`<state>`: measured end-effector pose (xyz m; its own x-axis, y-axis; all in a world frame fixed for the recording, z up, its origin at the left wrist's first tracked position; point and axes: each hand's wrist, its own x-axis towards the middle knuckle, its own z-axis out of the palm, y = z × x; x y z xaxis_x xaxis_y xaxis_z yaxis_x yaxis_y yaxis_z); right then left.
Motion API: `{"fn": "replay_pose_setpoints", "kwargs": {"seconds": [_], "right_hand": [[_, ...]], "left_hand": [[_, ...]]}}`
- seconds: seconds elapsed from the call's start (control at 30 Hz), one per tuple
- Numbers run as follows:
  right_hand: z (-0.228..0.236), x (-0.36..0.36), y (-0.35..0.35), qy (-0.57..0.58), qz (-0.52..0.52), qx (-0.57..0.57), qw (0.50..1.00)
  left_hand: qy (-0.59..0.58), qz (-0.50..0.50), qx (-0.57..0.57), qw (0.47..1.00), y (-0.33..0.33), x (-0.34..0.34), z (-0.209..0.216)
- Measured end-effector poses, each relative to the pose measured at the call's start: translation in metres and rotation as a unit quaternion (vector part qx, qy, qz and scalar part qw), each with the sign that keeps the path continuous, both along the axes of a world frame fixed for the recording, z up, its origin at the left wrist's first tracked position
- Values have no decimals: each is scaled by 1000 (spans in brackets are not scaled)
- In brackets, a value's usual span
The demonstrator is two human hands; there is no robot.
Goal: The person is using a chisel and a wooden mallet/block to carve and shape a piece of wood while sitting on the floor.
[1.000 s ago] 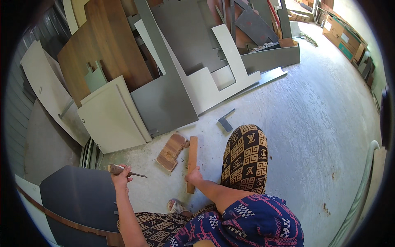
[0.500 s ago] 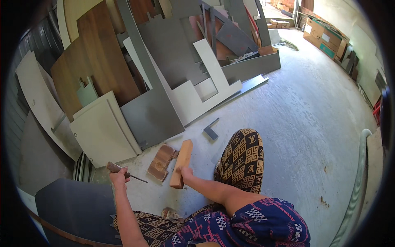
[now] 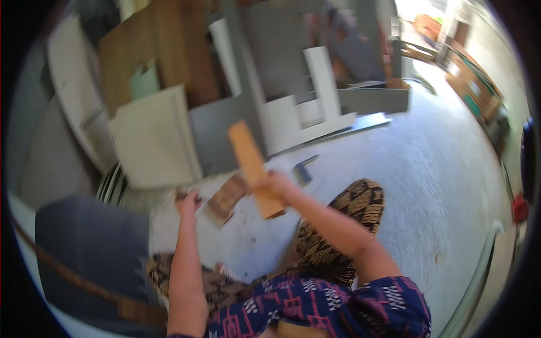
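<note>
Gripped in my right hand [image 3: 273, 185] is a long, pale wooden block [image 3: 248, 152], lifted and tilted with its far end leaning left. My left hand [image 3: 189, 204] is closed round the brown handle [image 3: 181, 195] of a pointed tool. Blur hides the tool's metal shaft, so I cannot tell where its tip points. On the floor between my hands lies a brown, notched block [image 3: 226, 197] with a rough edge. The wooden block partly overlaps its right side in view. A small grey L-shaped piece [image 3: 305, 172] rests beyond my right hand.
Cut boards lean ahead: a cream panel [image 3: 155, 141], a brown wood panel [image 3: 152, 50] and a white notched board [image 3: 282, 127]. A dark sheet [image 3: 90, 248] is at my left. Cardboard boxes [image 3: 470, 84] and a pale hose [image 3: 479, 281] line the right side.
My right hand has raised the wooden block and swung its far end left. My left hand has moved forward with the tool. The view has shifted and blurred.
</note>
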<state>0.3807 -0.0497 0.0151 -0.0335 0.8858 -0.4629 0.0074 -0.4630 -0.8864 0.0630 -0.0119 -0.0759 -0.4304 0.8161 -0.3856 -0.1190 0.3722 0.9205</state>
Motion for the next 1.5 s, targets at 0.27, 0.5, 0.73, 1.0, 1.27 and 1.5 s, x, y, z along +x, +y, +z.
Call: {"fn": "replay_pose_setpoints", "kwargs": {"seconds": [0.27, 0.5, 0.73, 1.0, 1.27, 1.5], "right_hand": [[60, 37, -6, 42, 15, 114, 992], [28, 23, -11, 12, 64, 48, 997], [36, 13, -13, -14, 82, 90, 992], [31, 15, -17, -116, 107, 172, 972], [36, -5, -26, -78, 48, 362, 928], [31, 5, -19, -348, 254, 153, 889]], "left_hand": [[-61, 105, 77, 990, 9, 32, -26], [-7, 31, 54, 998, -1, 37, -40], [71, -21, 107, 991, 6, 48, -68], [152, -79, 105, 980, 4, 67, -58], [193, -92, 100, 972, 8, 84, -50], [148, -178, 101, 968, 5, 100, -15]]}}
